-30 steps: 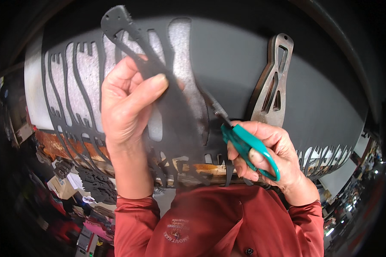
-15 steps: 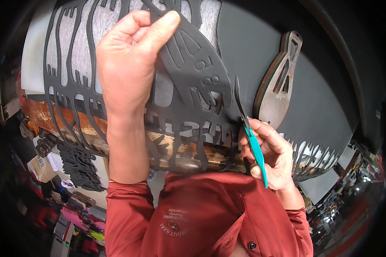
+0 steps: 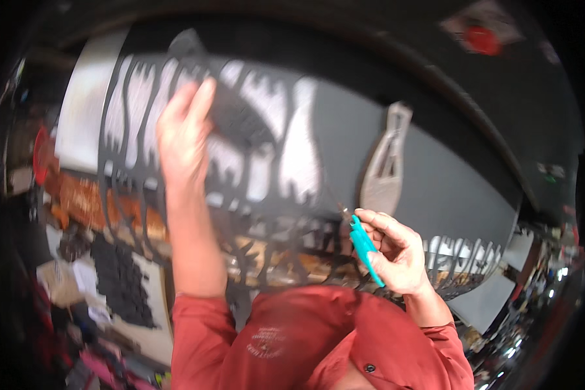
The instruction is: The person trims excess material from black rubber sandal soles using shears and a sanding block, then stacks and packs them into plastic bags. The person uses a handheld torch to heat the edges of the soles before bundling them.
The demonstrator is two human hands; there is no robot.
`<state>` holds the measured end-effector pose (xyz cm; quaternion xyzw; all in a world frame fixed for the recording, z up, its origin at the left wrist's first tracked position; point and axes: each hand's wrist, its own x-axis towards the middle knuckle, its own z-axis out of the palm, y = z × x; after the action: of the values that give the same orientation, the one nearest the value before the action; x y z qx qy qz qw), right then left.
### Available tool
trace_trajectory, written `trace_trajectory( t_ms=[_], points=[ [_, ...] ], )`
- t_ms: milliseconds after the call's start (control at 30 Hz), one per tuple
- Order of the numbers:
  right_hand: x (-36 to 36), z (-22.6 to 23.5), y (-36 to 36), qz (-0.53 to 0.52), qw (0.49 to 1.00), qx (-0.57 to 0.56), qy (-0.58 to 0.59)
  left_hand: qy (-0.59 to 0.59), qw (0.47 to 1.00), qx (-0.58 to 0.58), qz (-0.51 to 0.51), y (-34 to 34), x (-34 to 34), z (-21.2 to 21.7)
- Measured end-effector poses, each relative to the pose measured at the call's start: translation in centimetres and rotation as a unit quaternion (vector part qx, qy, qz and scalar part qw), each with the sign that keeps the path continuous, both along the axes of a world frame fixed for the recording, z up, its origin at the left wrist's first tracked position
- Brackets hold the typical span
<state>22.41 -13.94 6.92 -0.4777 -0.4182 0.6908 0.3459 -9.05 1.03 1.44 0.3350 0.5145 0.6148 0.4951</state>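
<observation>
A dark grey sole-shaped piece, blurred by motion, is pinched between the thumb and fingers of my left hand. It hangs just above a dark sheet full of sole-shaped cut-outs, a pale surface showing through them. My right hand has its fingers closed round a tool with a teal handle and a slim dark pointed tip; its exact kind is too blurred to tell. Beyond that hand, a metal sole-shaped cutting die with slots lies on the uncut part of the sheet.
The sheet's cut strips droop over the worn wooden table edge in front of me. A pale board lies at the left. Below it sits a pile of dark cut pieces. Something red shows at the far right.
My left hand has moved left with the sole-shaped piece, away from the tool. The tool's tip, near the piece before, is apart from it. The view has shifted and blurred.
</observation>
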Motion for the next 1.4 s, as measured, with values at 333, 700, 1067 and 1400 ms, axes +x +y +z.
trace_trajectory(
  t_ms=[333, 700, 1067, 1400],
  points=[
    [14.5, 16.2, 7.0, -0.336, 0.658, 0.546, -0.396, 0.348, 0.896, 0.235, -0.143, -7.0, 7.8, 3.8],
    [20.7, 24.8, 22.0, -0.209, 0.490, 0.589, -0.608, 0.336, 0.912, 0.178, -0.152, -11.6, 9.1, 5.5],
    [13.0, 19.9, 22.1, -0.195, 0.436, 0.695, -0.537, -0.215, 0.974, 0.023, 0.064, -15.5, 8.0, 5.2],
    [-3.7, 1.6, 2.3, 0.308, 0.919, 0.211, -0.129, -0.276, 0.960, -0.025, -0.041, -20.2, 9.1, 4.3]
  ],
)
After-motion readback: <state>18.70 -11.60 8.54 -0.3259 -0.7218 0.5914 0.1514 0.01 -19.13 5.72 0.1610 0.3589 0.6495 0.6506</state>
